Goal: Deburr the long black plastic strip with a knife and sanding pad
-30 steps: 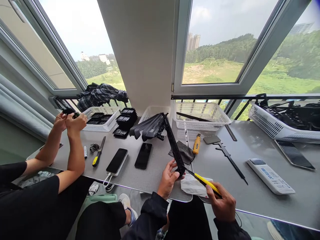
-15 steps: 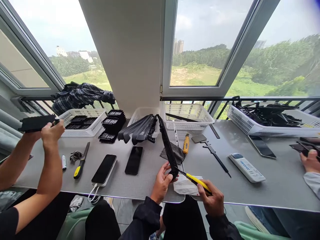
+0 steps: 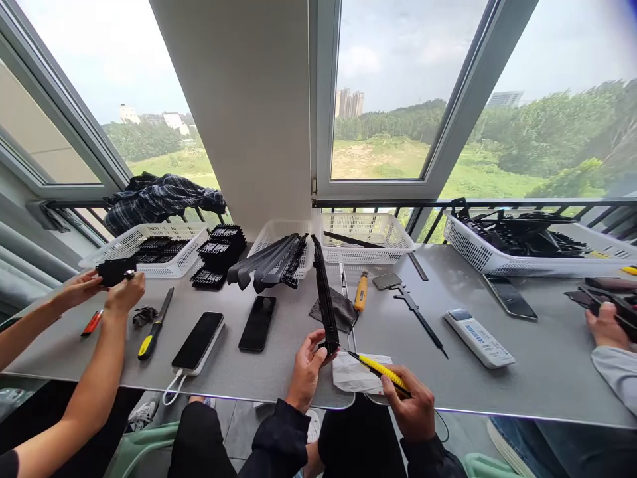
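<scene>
My left hand (image 3: 306, 373) is closed around the lower end of a long black plastic strip (image 3: 324, 292), which stands tilted up over the table's front edge. In my right hand (image 3: 414, 403) is a yellow and black utility knife (image 3: 379, 370), its thin tip pointing left at the strip's lower end. Whether the tip touches the strip I cannot tell. Below the knife lies a crumpled white paper (image 3: 358, 375). Behind the strip are a dark grey cloth (image 3: 343, 317) and a yellow-handled tool (image 3: 361, 292).
Black calipers (image 3: 421, 322) and a white box-shaped device (image 3: 478, 338) lie to the right. Grey strips (image 3: 269, 259) lean on a white basket. Phones (image 3: 257, 324) and a yellow-black knife (image 3: 155, 332) lie left. Co-workers' hands (image 3: 124, 292) hold black parts on both sides.
My right hand has drawn the knife slightly away from the strip's lower end. The left co-worker's hands have lowered their black part. My view has shifted a little.
</scene>
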`<act>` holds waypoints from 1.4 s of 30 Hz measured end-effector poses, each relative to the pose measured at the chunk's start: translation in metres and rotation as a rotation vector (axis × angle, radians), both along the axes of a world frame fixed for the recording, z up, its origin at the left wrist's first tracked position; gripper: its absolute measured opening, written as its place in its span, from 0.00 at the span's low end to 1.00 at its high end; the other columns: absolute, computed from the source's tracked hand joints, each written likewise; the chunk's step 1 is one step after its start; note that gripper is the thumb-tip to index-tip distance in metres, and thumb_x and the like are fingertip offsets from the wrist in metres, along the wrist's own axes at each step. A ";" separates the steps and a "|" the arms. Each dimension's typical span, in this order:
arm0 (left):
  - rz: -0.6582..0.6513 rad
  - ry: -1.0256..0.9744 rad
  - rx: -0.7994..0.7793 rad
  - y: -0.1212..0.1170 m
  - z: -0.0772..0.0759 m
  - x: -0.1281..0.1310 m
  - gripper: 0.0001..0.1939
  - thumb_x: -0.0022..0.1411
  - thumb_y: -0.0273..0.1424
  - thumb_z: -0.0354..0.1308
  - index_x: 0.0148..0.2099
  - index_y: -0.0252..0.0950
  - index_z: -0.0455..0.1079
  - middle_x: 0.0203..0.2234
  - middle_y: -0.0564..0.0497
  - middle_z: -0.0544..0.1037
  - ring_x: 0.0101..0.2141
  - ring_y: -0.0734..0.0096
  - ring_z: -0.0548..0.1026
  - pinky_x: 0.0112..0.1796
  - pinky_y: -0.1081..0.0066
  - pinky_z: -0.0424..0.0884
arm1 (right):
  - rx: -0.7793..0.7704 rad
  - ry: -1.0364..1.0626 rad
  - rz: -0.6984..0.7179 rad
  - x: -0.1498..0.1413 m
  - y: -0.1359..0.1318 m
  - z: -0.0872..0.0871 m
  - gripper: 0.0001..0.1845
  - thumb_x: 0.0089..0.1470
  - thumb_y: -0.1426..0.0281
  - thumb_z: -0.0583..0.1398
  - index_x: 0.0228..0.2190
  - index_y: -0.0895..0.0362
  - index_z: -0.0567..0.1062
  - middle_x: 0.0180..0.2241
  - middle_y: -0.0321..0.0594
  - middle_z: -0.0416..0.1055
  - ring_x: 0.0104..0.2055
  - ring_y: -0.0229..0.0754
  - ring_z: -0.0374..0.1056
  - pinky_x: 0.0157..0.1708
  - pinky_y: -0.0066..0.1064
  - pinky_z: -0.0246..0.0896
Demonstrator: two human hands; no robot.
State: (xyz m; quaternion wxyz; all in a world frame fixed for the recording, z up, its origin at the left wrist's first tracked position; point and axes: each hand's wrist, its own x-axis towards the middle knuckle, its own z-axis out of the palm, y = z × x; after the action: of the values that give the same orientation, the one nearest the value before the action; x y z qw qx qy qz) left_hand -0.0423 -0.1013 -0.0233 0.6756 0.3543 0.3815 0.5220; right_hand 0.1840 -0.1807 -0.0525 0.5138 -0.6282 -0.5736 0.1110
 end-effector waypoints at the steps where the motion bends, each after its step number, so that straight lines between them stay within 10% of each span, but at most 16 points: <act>1: -0.007 0.018 0.008 0.000 0.001 0.000 0.28 0.60 0.44 0.74 0.57 0.37 0.76 0.57 0.39 0.79 0.47 0.51 0.84 0.56 0.49 0.77 | 0.028 -0.008 -0.001 0.000 0.001 -0.001 0.16 0.67 0.56 0.61 0.35 0.53 0.82 0.34 0.40 0.81 0.35 0.47 0.78 0.39 0.32 0.74; 42: -0.106 0.146 0.037 0.000 0.000 -0.004 0.35 0.59 0.45 0.74 0.64 0.36 0.73 0.54 0.39 0.81 0.52 0.51 0.80 0.59 0.53 0.74 | -0.003 0.018 -0.029 0.005 0.001 -0.007 0.15 0.67 0.57 0.62 0.36 0.53 0.83 0.34 0.39 0.81 0.35 0.46 0.79 0.37 0.30 0.73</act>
State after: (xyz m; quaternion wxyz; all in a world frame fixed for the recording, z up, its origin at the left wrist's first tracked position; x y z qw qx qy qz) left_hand -0.0466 -0.1012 -0.0230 0.6661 0.4235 0.4006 0.4653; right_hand 0.1885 -0.1800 -0.0598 0.5195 -0.6362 -0.5598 0.1100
